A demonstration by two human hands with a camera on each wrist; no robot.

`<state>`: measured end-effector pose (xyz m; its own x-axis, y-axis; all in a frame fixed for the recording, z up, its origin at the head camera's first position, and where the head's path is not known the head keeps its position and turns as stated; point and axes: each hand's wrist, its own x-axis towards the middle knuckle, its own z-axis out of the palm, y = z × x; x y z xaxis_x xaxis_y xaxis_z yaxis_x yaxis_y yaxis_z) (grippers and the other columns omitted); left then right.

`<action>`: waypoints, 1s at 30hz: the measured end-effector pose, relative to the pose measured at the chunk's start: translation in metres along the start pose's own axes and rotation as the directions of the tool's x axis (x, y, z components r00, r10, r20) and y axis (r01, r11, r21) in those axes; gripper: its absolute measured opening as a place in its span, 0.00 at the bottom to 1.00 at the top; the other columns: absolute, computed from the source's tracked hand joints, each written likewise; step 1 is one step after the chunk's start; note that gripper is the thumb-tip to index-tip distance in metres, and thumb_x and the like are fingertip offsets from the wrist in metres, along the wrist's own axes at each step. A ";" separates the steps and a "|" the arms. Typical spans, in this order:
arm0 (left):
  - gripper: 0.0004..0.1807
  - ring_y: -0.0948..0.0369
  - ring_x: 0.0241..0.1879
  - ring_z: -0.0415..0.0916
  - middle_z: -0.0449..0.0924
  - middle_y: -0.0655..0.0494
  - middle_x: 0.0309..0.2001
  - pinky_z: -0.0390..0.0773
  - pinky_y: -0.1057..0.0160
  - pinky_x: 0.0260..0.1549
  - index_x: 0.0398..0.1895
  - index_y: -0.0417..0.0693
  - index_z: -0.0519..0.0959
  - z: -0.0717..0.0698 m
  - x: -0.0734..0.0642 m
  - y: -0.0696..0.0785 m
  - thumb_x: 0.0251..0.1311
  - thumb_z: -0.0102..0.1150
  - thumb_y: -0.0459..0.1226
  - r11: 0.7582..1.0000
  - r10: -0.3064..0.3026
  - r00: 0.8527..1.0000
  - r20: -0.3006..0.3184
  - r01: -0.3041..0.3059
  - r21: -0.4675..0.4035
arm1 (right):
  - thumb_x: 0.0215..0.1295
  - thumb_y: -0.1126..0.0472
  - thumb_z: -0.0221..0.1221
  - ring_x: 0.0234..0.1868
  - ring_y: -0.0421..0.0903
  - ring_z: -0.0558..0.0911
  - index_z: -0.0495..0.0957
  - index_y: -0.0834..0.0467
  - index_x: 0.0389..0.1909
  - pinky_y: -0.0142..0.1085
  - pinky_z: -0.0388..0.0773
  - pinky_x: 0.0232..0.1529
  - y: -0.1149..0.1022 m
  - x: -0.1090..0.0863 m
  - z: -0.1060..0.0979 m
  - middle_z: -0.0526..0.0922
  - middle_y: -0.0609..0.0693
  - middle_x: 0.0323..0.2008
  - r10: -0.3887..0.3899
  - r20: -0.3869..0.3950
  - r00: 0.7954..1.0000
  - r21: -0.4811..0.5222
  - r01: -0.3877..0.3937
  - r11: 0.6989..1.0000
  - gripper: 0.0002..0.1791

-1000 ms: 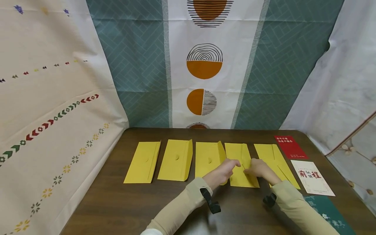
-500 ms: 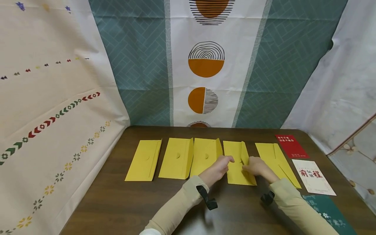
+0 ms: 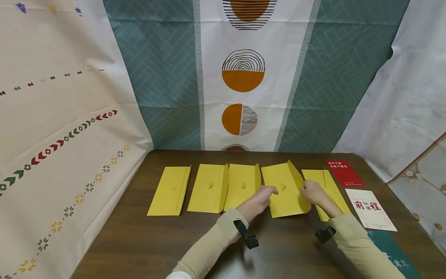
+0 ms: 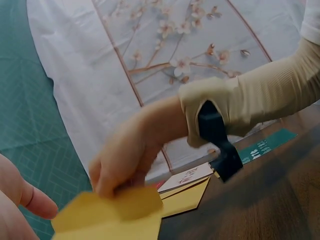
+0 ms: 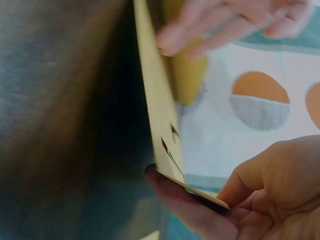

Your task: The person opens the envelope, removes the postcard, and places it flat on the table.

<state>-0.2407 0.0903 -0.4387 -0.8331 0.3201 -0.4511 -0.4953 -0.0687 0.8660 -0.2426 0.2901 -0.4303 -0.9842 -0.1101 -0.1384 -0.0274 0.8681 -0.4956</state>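
My right hand (image 3: 318,197) pinches the flap of a yellow paper envelope (image 3: 280,192) between thumb and fingers. The flap (image 5: 197,190) stands folded up at the envelope's right side, and a small curved slot shows on the body. At the envelope's left edge is my left hand (image 3: 257,199), its fingers extended against the paper in the right wrist view. The left wrist view shows this hand's thumb (image 4: 37,204) beside the envelope's edge. Another yellow envelope (image 3: 325,178) lies to the right, partly behind my right hand.
Three more yellow envelopes (image 3: 168,192) lie in a row to the left on the dark wooden table (image 3: 139,248). A red card (image 3: 348,176), a white card (image 3: 369,219) with red lettering and a green card (image 3: 400,255) are at right. Patterned cloths hang around the table.
My right hand has pulled the fourth envelope's flap out and over to the right, baring the slot. Earlier, the third envelope slid left to the second one's edge. My left hand barely moved lately.
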 end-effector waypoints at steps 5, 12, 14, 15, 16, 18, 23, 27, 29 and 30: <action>0.43 0.41 0.74 0.44 0.41 0.35 0.75 0.54 0.47 0.71 0.74 0.32 0.43 0.001 0.002 -0.001 0.58 0.52 0.30 1.000 -0.008 1.000 -0.016 0.007 -0.026 | 0.70 0.66 0.38 0.17 0.42 0.58 0.62 0.62 0.23 0.34 0.60 0.20 -0.002 -0.012 -0.023 0.60 0.48 0.16 -0.018 -0.084 0.996 0.118 0.028 0.993 0.14; 0.20 0.48 0.59 0.73 0.73 0.38 0.58 0.72 0.50 0.60 0.62 0.30 0.66 0.003 0.006 0.002 0.71 0.42 0.30 0.978 0.120 0.992 0.045 -0.110 -0.174 | 0.72 0.63 0.38 0.21 0.42 0.74 0.70 0.74 0.50 0.31 0.73 0.24 -0.017 -0.035 -0.055 0.77 0.55 0.26 -0.023 -0.150 0.988 0.279 0.065 0.958 0.20; 0.18 0.49 0.57 0.76 0.76 0.40 0.56 0.72 0.49 0.59 0.61 0.32 0.68 0.003 0.005 0.004 0.72 0.42 0.31 0.959 0.162 0.986 0.047 -0.146 -0.241 | 0.73 0.63 0.37 0.24 0.42 0.78 0.66 0.75 0.58 0.31 0.77 0.27 -0.020 -0.039 -0.060 0.80 0.59 0.33 -0.031 -0.155 0.987 0.319 0.080 0.944 0.23; 0.18 0.50 0.57 0.76 0.77 0.41 0.56 0.72 0.48 0.59 0.61 0.32 0.68 0.002 0.005 0.005 0.72 0.42 0.31 0.949 0.178 0.983 0.042 -0.160 -0.270 | 0.73 0.63 0.37 0.24 0.41 0.79 0.65 0.75 0.59 0.31 0.78 0.27 -0.021 -0.041 -0.061 0.80 0.60 0.34 -0.037 -0.163 0.986 0.326 0.089 0.941 0.23; 0.19 0.50 0.57 0.76 0.77 0.41 0.56 0.72 0.48 0.60 0.62 0.33 0.68 0.002 0.005 0.007 0.72 0.42 0.32 0.940 0.189 0.981 0.035 -0.170 -0.296 | 0.73 0.62 0.36 0.25 0.41 0.79 0.64 0.75 0.60 0.31 0.78 0.28 -0.021 -0.042 -0.062 0.80 0.61 0.36 -0.040 -0.168 0.985 0.330 0.095 0.939 0.24; 0.19 0.49 0.59 0.75 0.76 0.41 0.57 0.70 0.47 0.61 0.63 0.33 0.68 0.002 0.003 0.009 0.73 0.43 0.32 0.923 0.199 0.980 0.023 -0.180 -0.340 | 0.74 0.62 0.36 0.26 0.40 0.79 0.63 0.75 0.62 0.31 0.78 0.29 -0.022 -0.043 -0.062 0.80 0.63 0.38 -0.050 -0.175 0.983 0.343 0.108 0.933 0.24; 0.19 0.51 0.59 0.74 0.76 0.44 0.59 0.69 0.47 0.62 0.63 0.38 0.69 0.001 0.000 0.012 0.73 0.42 0.33 0.913 0.186 0.982 0.016 -0.167 -0.373 | 0.75 0.61 0.38 0.33 0.45 0.82 0.60 0.73 0.65 0.31 0.79 0.32 -0.023 -0.042 -0.058 0.78 0.71 0.45 -0.052 -0.210 0.976 0.361 0.127 0.924 0.25; 0.19 0.51 0.60 0.73 0.75 0.44 0.59 0.68 0.46 0.63 0.65 0.40 0.69 -0.002 -0.002 0.012 0.73 0.41 0.33 0.915 0.181 0.983 0.017 -0.162 -0.369 | 0.70 0.65 0.47 0.42 0.57 0.81 0.58 0.71 0.66 0.38 0.80 0.38 -0.026 -0.037 -0.049 0.76 0.73 0.49 -0.057 -0.378 0.924 0.252 0.162 0.954 0.26; 0.19 0.51 0.60 0.72 0.75 0.44 0.59 0.68 0.46 0.63 0.65 0.41 0.68 -0.003 -0.002 0.012 0.73 0.41 0.33 0.916 0.180 0.984 0.016 -0.162 -0.368 | 0.64 0.67 0.54 0.44 0.61 0.76 0.60 0.70 0.63 0.40 0.76 0.41 -0.029 -0.035 -0.043 0.75 0.72 0.48 -0.072 -0.509 0.858 0.158 0.175 0.972 0.27; 0.19 0.51 0.60 0.72 0.75 0.45 0.59 0.68 0.47 0.62 0.64 0.41 0.69 -0.003 -0.002 0.012 0.74 0.41 0.33 0.917 0.179 0.984 0.018 -0.160 -0.366 | 0.61 0.68 0.57 0.44 0.61 0.74 0.62 0.70 0.60 0.42 0.73 0.41 -0.031 -0.034 -0.040 0.73 0.70 0.47 -0.083 -0.570 0.817 0.108 0.174 0.979 0.27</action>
<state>-0.2455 0.0856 -0.4283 -0.9038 0.3194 -0.2848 -0.4106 -0.4601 0.7872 -0.2150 0.2866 -0.3756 -0.9018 0.1143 0.4167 -0.1795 0.7781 -0.6020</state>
